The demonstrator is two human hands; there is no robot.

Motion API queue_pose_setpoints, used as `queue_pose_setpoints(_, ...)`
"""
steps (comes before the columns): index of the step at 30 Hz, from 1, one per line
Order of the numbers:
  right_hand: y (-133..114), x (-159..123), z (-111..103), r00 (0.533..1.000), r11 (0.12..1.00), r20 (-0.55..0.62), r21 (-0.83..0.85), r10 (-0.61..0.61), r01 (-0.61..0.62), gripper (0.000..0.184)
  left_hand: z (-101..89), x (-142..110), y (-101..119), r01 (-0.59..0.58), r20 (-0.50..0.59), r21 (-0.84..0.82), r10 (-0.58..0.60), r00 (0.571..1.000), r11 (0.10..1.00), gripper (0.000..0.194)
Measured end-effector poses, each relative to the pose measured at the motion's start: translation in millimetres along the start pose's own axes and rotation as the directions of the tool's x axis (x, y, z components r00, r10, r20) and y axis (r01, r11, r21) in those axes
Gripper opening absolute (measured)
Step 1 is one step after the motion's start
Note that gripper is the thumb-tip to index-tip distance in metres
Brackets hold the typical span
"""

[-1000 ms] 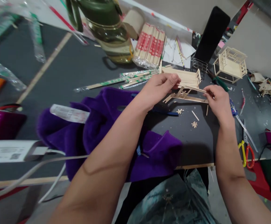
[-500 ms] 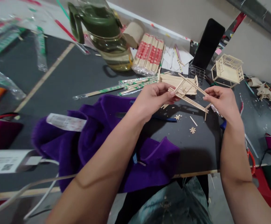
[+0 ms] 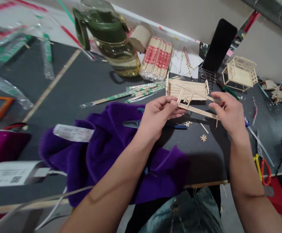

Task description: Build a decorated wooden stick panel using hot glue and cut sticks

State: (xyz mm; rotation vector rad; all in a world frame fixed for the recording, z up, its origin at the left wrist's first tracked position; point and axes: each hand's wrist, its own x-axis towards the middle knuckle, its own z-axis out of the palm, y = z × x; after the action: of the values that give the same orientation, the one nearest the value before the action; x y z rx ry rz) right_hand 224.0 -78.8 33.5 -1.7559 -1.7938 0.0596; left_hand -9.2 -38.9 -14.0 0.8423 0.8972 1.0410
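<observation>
My left hand (image 3: pixel 161 113) pinches the left end of a small frame of thin wooden sticks (image 3: pixel 199 111), holding it above the dark table. At the frame's other end is my right hand (image 3: pixel 228 111), its thumb and forefinger on either side of the upper stick's tip. Behind the frame sits a slatted wooden stick piece with raised ends (image 3: pixel 188 83), partly covered by it. Below lie a star-shaped stick piece (image 3: pixel 203 138), a second small star (image 3: pixel 187 124) and a loose short stick (image 3: pixel 204 128).
Purple cloth (image 3: pixel 97 152) covers the table's front left. A jug of liquid (image 3: pixel 118 53), bundled wrapped sticks (image 3: pixel 157 58) and a phone on a stand (image 3: pixel 218 47) stand behind. A stick model (image 3: pixel 240 72) is back right; scissors (image 3: pixel 262 165) lie at right.
The stick frame has tipped lower and flatter, its upper stick now nearer the lower ones. My right thumb and forefinger have spread a little. The view has shifted slightly.
</observation>
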Motion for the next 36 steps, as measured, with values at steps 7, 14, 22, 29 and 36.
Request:
queue_pose_setpoints(7, -26, -25, -4, 0.949, 0.990, -0.312, 0.103, -0.057, 0.093, 0.020, 2.2, 1, -2, 0.009, -0.011, -0.126, -0.010, 1.000, 0.992, 0.037)
queue_pose_setpoints(14, -39, -37, 17, 0.963, 0.981, -0.269, 0.187, -0.002, 0.054, 0.025, 8.9, -2, -6, 0.022, 0.020, -0.228, -0.018, 1.000, 0.973, 0.039)
queue_pose_setpoints(22, -39, -36, 27, 0.952, 0.987, -0.299, 0.124, -0.060, 0.101, 0.021, 10.8, -5, -6, 0.044, 0.092, -0.199, -0.026, 0.995, 0.979, 0.044)
queue_pose_setpoints(29, 3, -32, 12, 0.822, 0.990, -0.552, 0.085, 0.141, -0.113, 0.028, 6.6, -2, -7, 0.032, 0.064, -0.182, -0.021, 0.998, 0.983, 0.041)
queue_pose_setpoints(36, 44, -26, 12, 0.852, 0.807, -0.252, 0.520, 0.458, -0.280, 0.045, 6.7, -1, -2, 0.017, 0.036, -0.203, -0.010, 0.999, 0.979, 0.033)
